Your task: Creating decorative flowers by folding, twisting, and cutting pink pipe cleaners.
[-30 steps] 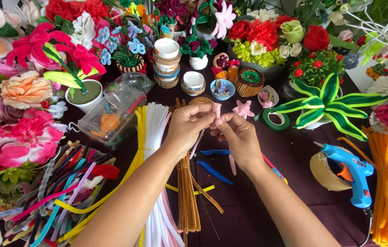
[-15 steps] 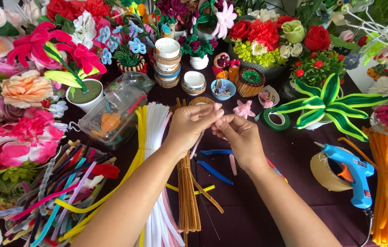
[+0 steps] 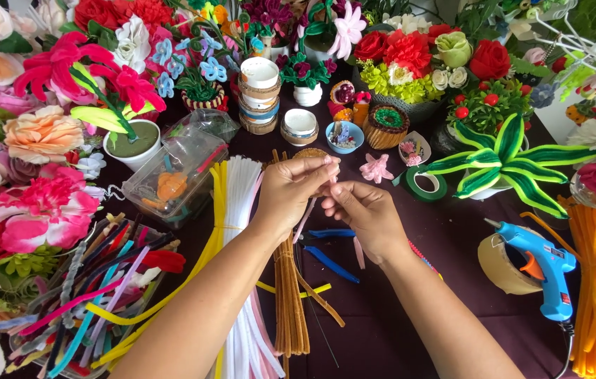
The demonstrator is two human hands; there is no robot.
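Since a moment ago my hands have barely shifted; they have only drawn a touch closer over the middle of the dark tabletop (image 3: 410,309), and the pink pipe cleaner (image 3: 310,210) hangs between them as before. At the far left a clear tray of mixed pipe cleaners (image 3: 94,295) lies by the big fabric flowers, then bundles of yellow (image 3: 217,203), white (image 3: 242,189) and brown pipe cleaners (image 3: 289,309) run toward me. My left hand (image 3: 291,189) comes in palm down, wrist bent, thumb and forefinger pinched on the upper end of the pink pipe cleaner. My right hand (image 3: 361,210) meets it just beside, fingertips closed on the same pink piece. Further right sit a green tape roll (image 3: 421,184), a striped green leaf plant (image 3: 501,165) and a blue glue gun (image 3: 544,270).
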